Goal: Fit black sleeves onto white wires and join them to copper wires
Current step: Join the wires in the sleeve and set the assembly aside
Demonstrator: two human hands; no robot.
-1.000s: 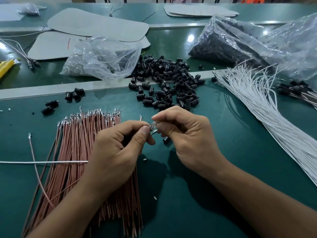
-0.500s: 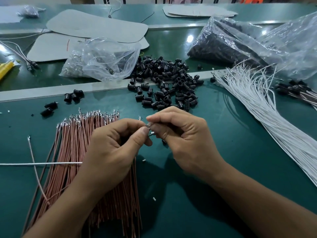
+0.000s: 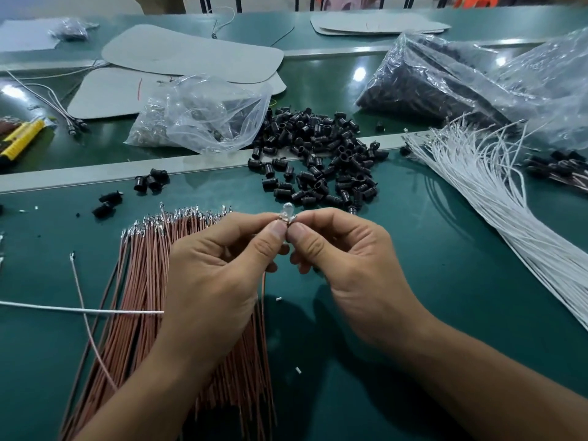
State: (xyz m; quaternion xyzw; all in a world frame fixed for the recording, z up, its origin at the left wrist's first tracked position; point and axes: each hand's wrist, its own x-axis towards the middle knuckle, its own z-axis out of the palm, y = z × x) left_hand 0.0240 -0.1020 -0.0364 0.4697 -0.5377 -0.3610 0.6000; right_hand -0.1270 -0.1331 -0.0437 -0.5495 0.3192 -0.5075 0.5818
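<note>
Your left hand (image 3: 216, 275) and right hand (image 3: 346, 265) meet above the green table (image 3: 445, 313), thumbs tip to tip. The fingers (image 3: 276, 232) of both hands are closed narrow and pinch one small clear bulb-shaped part (image 3: 288, 208) between them. Its dome stands up above the thumbs. You cannot tell whether a sleeve sits on it. The copper wires (image 3: 143, 281) lie bundled under your left hand. A single white wire (image 3: 79, 310) crosses that bundle from the left and passes behind the left hand. The black sleeves (image 3: 318, 154) lie heaped just beyond your hands. The white wires (image 3: 477, 192) fan out at the right, well apart from both hands.
</note>
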